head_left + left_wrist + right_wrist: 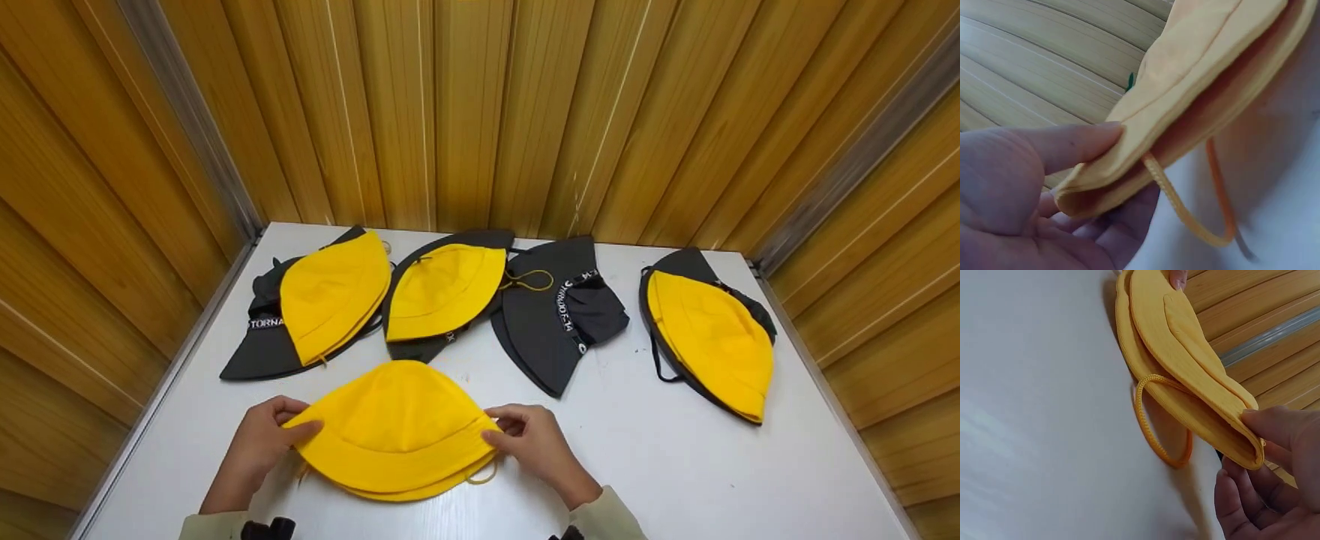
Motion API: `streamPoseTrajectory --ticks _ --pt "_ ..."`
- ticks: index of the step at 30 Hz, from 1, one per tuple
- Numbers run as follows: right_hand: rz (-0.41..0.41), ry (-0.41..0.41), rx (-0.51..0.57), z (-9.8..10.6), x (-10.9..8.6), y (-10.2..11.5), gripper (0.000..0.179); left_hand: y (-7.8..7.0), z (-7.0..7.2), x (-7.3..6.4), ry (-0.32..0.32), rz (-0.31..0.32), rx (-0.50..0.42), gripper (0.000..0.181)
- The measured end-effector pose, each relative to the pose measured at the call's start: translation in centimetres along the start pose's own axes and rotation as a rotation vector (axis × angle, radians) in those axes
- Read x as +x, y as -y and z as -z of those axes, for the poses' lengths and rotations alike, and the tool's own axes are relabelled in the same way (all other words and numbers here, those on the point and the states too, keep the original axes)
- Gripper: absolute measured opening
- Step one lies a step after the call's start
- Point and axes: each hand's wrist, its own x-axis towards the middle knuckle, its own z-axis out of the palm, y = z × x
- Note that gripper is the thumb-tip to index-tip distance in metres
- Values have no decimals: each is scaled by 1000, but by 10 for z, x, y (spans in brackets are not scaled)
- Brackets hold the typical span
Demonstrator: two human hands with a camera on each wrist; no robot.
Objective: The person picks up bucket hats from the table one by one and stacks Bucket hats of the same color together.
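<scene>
Where the held yellow bucket hat point(405, 427) is: at the near side of the white tabletop point(675, 472), folded flat, crown pointing away from the person and brim toward them; whether its lower edge touches the surface is hard to tell.
Left hand point(259, 435): grasping one brim corner, thumb on top and fingers beneath.
Right hand point(532, 442): grasping the opposite corner in the same way, thumb above, fingers below.
Brim layers: apart along the middle, with a visible gap between them, and brought together at the pinched corners.
Yellow cord point(1141, 417): hanging in a loop below the brim, near the right hand; another cord loop point(1171, 205) dangles near the left.
Left stack: a yellow hat point(337, 289) over a black hat point(259, 356) with a lettered band.
Middle stack: a smaller-looking yellow hat point(446, 292) on a black brim point(412, 349).
Lone black hat point(536, 330): lettered band showing, no yellow hat on top.
Right stack: a yellow hat point(712, 345) over a black one point(679, 262).
Step in hand: seemingly squaring the folded hat, its corners held out to either side.
Next move: probably calls for an even pinch at both corners, layers aligned, and cords clear of the fingers.
</scene>
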Motion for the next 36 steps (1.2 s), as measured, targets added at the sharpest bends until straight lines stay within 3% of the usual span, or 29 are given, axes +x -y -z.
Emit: streamPoseTrajectory --ticks 5,16,22,26,31,36 --pt "29 -13 -141 -7 1 -3 29 0 -4 0 -38 -46 194 42" --pt "7 -33 -316 -15 5 1 24 -7 -24 -1 -66 -80 435 38" --pt "23 -33 -344 -16 4 0 26 -15 -37 -6 -88 -229 599 41" --pt "4 -44 -322 -9 4 0 34 -23 -57 -11 -78 -398 679 48" --pt "-10 -112 -347 12 3 -2 35 -33 -87 -14 33 -588 740 52" --pt "-23 -218 -400 46 5 -1 31 -36 -111 -10 120 -674 816 74"
